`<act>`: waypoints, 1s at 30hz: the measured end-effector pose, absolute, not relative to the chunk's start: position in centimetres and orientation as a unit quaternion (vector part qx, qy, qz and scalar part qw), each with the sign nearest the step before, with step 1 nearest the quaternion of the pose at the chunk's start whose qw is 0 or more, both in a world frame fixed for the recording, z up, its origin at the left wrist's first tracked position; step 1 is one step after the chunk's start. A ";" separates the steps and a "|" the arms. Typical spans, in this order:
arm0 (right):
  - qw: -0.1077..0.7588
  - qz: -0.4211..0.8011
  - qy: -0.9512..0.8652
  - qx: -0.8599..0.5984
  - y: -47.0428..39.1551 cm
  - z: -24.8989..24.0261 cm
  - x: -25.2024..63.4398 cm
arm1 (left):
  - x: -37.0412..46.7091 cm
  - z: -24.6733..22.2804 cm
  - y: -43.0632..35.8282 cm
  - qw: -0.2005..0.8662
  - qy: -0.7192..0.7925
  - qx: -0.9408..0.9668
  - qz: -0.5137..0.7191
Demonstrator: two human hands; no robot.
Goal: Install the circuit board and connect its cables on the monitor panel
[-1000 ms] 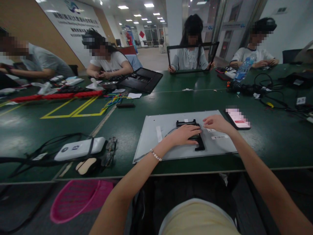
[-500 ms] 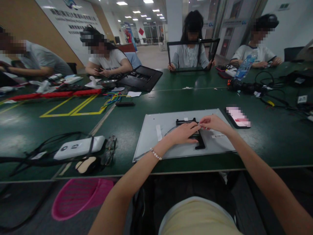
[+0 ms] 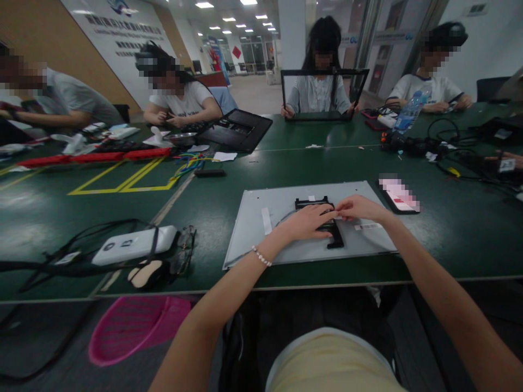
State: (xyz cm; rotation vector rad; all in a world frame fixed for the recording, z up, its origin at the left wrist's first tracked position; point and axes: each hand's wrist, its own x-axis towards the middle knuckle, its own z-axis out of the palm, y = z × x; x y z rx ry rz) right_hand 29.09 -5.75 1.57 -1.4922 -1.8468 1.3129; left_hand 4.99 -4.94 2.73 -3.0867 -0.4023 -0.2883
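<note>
A flat grey panel (image 3: 253,212) lies on the green table in front of me, with a black bracket (image 3: 336,237) and a thin cable on top of it. My left hand (image 3: 308,222) rests over the bracket, fingers spread and thumb apart, covering part of it. Right beside its fingertips, my right hand (image 3: 354,209) pinches at the bracket's upper right side; whatever is between those fingers is too small to make out. White strips (image 3: 266,221) are stuck to the panel on the left and right.
Right of the panel lies a phone (image 3: 398,195). On the left are a white power box (image 3: 134,245), a mouse (image 3: 146,274), glasses (image 3: 186,250) and black cables. Across the table, a person holds a black frame (image 3: 324,117); a water bottle (image 3: 408,113) stands at right.
My right hand has shifted very slightly at the bracket. Part of another person's hand has come into view at the far right edge. My left hand keeps its place.
</note>
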 end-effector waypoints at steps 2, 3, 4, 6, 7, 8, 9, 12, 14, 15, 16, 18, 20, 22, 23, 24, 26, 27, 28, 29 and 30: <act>0.206 0.484 -0.664 -0.531 -5.8 1.7 29.1 | 5.0 2.7 -4.9 0.007 -0.124 -0.988 -0.096; 0.203 0.488 -0.662 -0.531 -5.9 1.7 29.0 | 5.1 2.6 -4.8 0.007 -0.121 -0.988 -0.098; 0.202 0.491 -0.659 -0.533 -5.9 1.6 28.9 | 5.1 2.6 -4.8 0.006 -0.117 -0.988 -0.099; 0.200 0.489 -0.654 -0.541 -5.9 1.4 28.7 | 5.1 2.5 -4.7 0.005 -0.112 -0.988 -0.103; 0.200 0.486 -0.654 -0.544 -5.8 1.3 28.5 | 5.1 2.4 -4.7 0.005 -0.112 -0.988 -0.103; 0.200 0.482 -0.655 -0.546 -5.8 1.2 28.5 | 5.1 2.4 -4.7 0.004 -0.113 -0.988 -0.103; 0.199 0.477 -0.659 -0.546 -5.8 1.1 28.4 | 5.1 2.4 -4.7 0.003 -0.113 -0.988 -0.103; 0.197 0.466 -0.674 -0.539 -5.8 1.2 28.5 | 5.1 2.4 -4.6 0.000 -0.111 -0.988 -0.106; 0.192 0.459 -0.682 -0.536 -6.0 1.5 28.6 | 5.1 2.3 -4.6 -0.001 -0.107 -0.988 -0.112; 0.188 0.451 -0.687 -0.538 -6.1 1.7 28.6 | 5.1 2.3 -4.5 -0.001 -0.105 -0.988 -0.114; 0.182 0.439 -0.695 -0.540 -6.2 1.9 28.6 | 5.1 2.2 -4.5 0.000 -0.104 -0.988 -0.116; 0.170 0.398 -0.718 -0.545 -6.3 2.3 28.5 | 5.2 2.1 -4.5 0.000 -0.104 -0.987 -0.119; 0.165 0.349 -0.743 -0.547 -6.4 2.5 28.3 | 5.2 2.1 -4.5 -0.001 -0.108 -0.987 -0.117; 0.164 0.313 -0.763 -0.542 -6.4 2.6 28.3 | 5.2 2.2 -4.6 -0.005 -0.113 -0.987 -0.111; 0.162 0.306 -0.769 -0.537 -6.4 2.5 28.2 | 5.2 2.3 -4.6 -0.007 -0.115 -0.987 -0.108; 0.159 0.307 -0.774 -0.530 -6.3 2.5 28.3 | 5.2 2.4 -4.6 -0.009 -0.116 -0.988 -0.105; 0.154 0.321 -0.776 -0.521 -6.2 2.3 28.3 | 5.2 2.6 -4.7 -0.013 -0.117 -0.988 -0.103; 0.154 0.329 -0.773 -0.521 -6.2 2.2 28.4 | 5.2 2.7 -4.7 -0.016 -0.117 -0.988 -0.103; 0.156 0.335 -0.768 -0.523 -6.2 2.2 28.4 | 5.2 2.7 -4.8 -0.018 -0.118 -0.988 -0.103; 0.158 0.339 -0.764 -0.525 -6.2 2.1 28.4 | 5.2 2.7 -4.8 -0.019 -0.119 -0.987 -0.103; 0.161 0.343 -0.762 -0.525 -6.2 2.1 28.4 | 5.2 2.7 -4.8 -0.019 -0.120 -0.987 -0.102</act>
